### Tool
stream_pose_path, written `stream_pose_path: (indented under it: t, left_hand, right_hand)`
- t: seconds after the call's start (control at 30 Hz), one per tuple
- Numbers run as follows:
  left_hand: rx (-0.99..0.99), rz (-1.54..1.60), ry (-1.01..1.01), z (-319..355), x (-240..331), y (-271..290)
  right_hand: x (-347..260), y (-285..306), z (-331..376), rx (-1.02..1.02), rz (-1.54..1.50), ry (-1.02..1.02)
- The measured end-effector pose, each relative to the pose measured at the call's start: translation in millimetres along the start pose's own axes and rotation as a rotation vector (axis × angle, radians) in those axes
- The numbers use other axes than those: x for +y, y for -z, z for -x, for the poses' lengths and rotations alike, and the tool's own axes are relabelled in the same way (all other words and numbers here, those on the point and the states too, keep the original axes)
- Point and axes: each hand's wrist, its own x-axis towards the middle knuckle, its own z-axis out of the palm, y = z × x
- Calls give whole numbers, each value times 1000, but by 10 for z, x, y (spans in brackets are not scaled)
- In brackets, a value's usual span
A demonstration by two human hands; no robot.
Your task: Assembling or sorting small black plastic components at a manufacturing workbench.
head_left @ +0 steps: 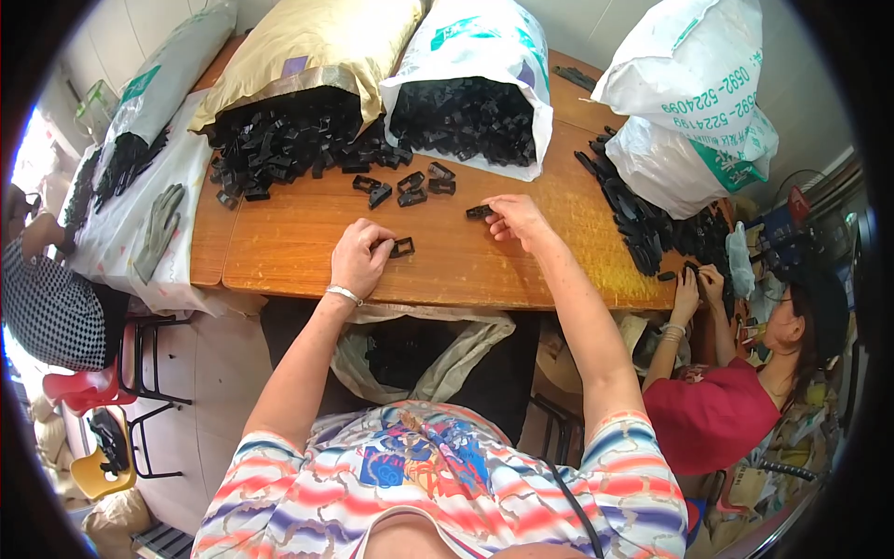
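My left hand (361, 258) rests low over the table's near edge, its thumb and fingertips closed on a small black plastic frame (402, 247) with a rectangular opening. Farther right, my right hand (519, 222) pinches a black plastic piece (479, 212) just above the wood. Between and beyond my hands lie several loose black plastic parts (411, 184). They are spread in front of a large heap of similar parts (270, 154), which spills from a gold sack (335, 42). More such parts fill the mouth of a white sack (472, 42).
An open sack (477, 347) with dark contents hangs at my lap. A grey glove (160, 228) lies on white sheeting at left. White sacks (684, 84) stand at right above long black parts (633, 219). A co-worker in red (717, 415) handles parts there; another person (51, 303) sits left.
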Motion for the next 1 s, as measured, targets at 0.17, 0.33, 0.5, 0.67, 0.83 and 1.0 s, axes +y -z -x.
stream_pose_path:
  t: [0.17, 0.33, 0.5, 0.67, 0.83, 1.0]
  left_hand:
    - [14, 31, -51, -14, 18, -14]
    - [-12, 125, -40, 16, 44, 32]
    - [-77, 43, -180, 19, 51, 38]
    - [-77, -17, -158, 49, -16, 21]
    - [-74, -10, -147, 30, -24, 10]
    - [-89, 4, -113, 27, -18, -11]
  right_hand:
    - [-45, 46, 58, 145, 375, 63]
    - [-11, -137, 287, 366, 1114, 557]
    - [42, -41, 275, 299, 1079, 708]
    - [-63, -445, 482, 132, 816, 825]
    - [-118, -1033, 651, 10, 712, 990]
    - [-84, -1108, 577, 2, 768, 1018]
